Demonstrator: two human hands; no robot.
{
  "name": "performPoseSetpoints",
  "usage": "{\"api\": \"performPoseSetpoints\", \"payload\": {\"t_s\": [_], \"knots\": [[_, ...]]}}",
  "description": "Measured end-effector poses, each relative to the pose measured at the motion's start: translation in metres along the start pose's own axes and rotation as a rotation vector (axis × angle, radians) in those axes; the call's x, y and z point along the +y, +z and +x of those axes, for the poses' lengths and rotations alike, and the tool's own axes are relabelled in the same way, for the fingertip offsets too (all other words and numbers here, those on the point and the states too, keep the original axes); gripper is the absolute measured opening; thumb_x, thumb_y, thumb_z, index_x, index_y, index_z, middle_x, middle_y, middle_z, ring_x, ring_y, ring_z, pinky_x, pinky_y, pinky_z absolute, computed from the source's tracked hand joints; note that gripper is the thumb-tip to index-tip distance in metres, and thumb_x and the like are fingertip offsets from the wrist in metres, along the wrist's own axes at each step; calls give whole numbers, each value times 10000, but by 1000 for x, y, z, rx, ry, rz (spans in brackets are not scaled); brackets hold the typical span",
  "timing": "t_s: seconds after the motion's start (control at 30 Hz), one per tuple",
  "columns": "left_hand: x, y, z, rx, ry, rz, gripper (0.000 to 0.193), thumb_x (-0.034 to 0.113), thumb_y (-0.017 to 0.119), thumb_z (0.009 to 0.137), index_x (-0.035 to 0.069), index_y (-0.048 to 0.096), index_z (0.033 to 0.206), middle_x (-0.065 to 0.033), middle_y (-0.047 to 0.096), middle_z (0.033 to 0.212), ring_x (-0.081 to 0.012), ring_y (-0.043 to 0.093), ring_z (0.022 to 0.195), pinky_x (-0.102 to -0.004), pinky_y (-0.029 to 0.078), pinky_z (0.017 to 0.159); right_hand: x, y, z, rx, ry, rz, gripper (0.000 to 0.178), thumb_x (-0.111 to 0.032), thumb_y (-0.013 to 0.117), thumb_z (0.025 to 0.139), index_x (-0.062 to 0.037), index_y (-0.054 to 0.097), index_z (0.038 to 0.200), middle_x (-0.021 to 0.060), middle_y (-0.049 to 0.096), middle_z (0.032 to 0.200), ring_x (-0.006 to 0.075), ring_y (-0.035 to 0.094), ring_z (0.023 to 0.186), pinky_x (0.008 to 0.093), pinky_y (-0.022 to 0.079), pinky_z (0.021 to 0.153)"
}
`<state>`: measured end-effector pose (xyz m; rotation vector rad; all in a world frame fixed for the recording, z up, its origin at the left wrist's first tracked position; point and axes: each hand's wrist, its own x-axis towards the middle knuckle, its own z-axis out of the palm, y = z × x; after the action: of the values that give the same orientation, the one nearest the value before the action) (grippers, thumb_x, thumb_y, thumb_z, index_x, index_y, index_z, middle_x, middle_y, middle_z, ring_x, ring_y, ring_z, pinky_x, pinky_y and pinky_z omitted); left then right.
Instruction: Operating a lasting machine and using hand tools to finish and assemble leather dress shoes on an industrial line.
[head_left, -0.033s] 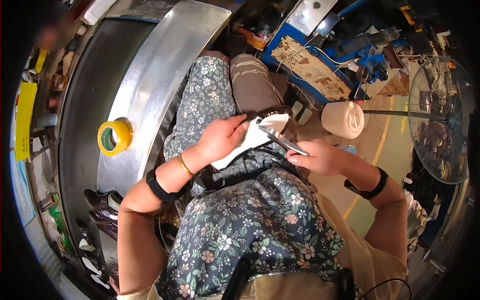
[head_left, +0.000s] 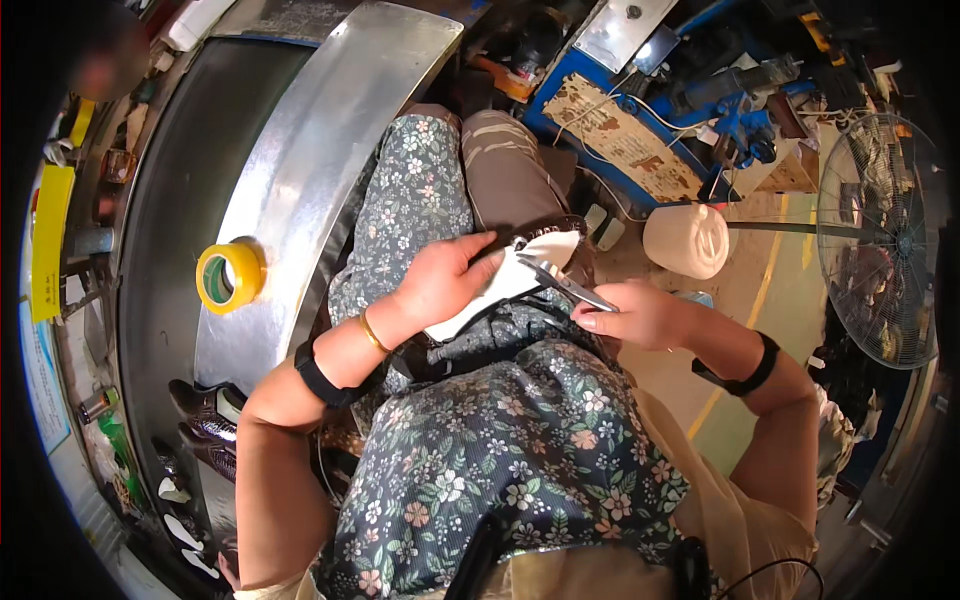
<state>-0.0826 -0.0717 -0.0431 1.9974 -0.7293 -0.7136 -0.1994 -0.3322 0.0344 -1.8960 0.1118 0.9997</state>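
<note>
A white sole-shaped piece with a dark rim at its far end lies across my lap. My left hand is closed on its left side, thumb on top and pointing to the far end. My right hand grips a slim silver hand tool, whose exact kind I cannot make out. The tool's tip rests against the white surface near the far end, close to my left thumb. A floral apron covers my lap under the piece.
To the left, a yellow tape roll stands on a curved metal sheet beside a black conveyor belt. Dark shoe uppers lie at lower left. At right are a cream roll, a blue machine and a caged fan.
</note>
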Motion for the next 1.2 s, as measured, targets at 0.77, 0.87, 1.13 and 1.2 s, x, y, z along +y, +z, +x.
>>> {"api": "performPoseSetpoints", "payload": {"t_s": [0.77, 0.87, 1.13, 1.2], "knots": [[-1, 6, 37, -476, -273, -752, 646, 210, 712, 906, -19, 414, 1433, -66, 582, 1279, -113, 507, 1147, -268, 395, 1018, 83, -36, 76, 284, -748, -844, 253, -225, 722, 811, -36, 561, 864, 108, 542, 875, 292, 605, 788, 387, 506, 709], [4, 10, 43, -412, -441, -778, 572, 135, 763, 843, -9, 531, 1346, -60, 661, 1136, -119, 589, 1016, -265, 459, 923, 80, -26, 63, 357, -707, -891, 256, -207, 737, 777, -40, 566, 870, 99, 553, 924, 288, 606, 811, 383, 507, 698], [1, 35, 39, -166, -161, -291, 515, 62, 755, 792, -83, 586, 1256, -128, 713, 1030, -171, 666, 904, -298, 519, 829, 53, 14, -9, 401, -428, -777, 251, -257, 669, 885, -20, 595, 923, 128, 610, 969, 311, 613, 798, 415, 516, 690], [3, 21, 36, -131, -82, -48, 472, 136, 732, 856, -38, 592, 1272, -126, 716, 1042, -155, 659, 931, -300, 515, 849, 22, 11, -25, 302, -265, -543, 259, -258, 649, 906, -5, 598, 928, 151, 621, 927, 329, 615, 789, 417, 503, 681]]}}
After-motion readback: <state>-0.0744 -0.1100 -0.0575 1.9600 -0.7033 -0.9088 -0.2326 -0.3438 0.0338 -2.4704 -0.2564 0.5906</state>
